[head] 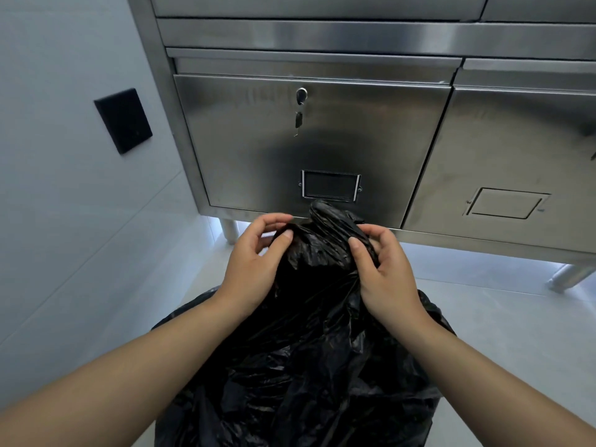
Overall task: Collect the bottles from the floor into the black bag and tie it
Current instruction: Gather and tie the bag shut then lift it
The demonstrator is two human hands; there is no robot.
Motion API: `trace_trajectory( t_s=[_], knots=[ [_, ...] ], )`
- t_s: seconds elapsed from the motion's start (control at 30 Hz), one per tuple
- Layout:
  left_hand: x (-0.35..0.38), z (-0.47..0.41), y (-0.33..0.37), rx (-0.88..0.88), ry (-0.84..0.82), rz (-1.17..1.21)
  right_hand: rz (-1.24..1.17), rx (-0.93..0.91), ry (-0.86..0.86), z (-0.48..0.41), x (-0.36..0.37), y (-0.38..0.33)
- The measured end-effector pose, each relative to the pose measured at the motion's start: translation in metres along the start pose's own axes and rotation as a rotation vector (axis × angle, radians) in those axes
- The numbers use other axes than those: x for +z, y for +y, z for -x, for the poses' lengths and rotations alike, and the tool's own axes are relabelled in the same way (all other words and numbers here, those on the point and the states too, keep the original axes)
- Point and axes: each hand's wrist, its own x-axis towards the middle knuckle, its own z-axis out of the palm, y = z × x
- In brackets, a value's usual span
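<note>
A full black bag [309, 366] stands on the pale floor in front of me, its top gathered into a bunched neck with a twisted end poking up in the middle. My left hand [254, 262] pinches the left side of that neck between thumb and fingers. My right hand [383, 269] grips the right side of the gathered plastic. Both forearms reach in from the bottom corners. No bottles are visible; the bag hides whatever is inside it.
A stainless steel cabinet [309, 140] on short legs stands directly behind the bag, with a lock and a label holder on its door. A black wall plate [123, 120] is mounted on the pale wall at left. Light grey floor [503, 317] lies to the right.
</note>
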Motion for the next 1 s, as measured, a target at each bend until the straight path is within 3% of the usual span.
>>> trace_trajectory(
  t_s=[0.17,0.27,0.33,0.57,0.7,0.83,1.0],
  knots=[
    [-0.006,-0.005,0.023,0.253,-0.088,-0.066,-0.010,-0.022,0.046,-0.005,0.003,-0.009],
    [0.004,0.001,0.021,0.355,-0.226,-0.217,-0.046,-0.023,0.082,-0.005,0.001,-0.014],
    [0.013,0.005,0.014,0.315,-0.282,-0.248,-0.063,-0.024,0.096,-0.005,-0.002,-0.016],
    [0.021,0.002,0.006,0.194,-0.235,-0.092,0.061,-0.040,0.059,0.006,-0.017,0.000],
    [0.024,0.003,0.005,0.308,-0.218,-0.301,0.289,-0.094,0.022,0.018,-0.030,0.013],
    [0.032,0.007,0.001,0.332,-0.289,-0.363,0.431,-0.214,-0.100,0.023,-0.034,0.012],
    [0.042,0.007,-0.006,0.243,-0.341,-0.354,0.351,-0.154,-0.219,0.027,-0.041,0.006]
  ],
)
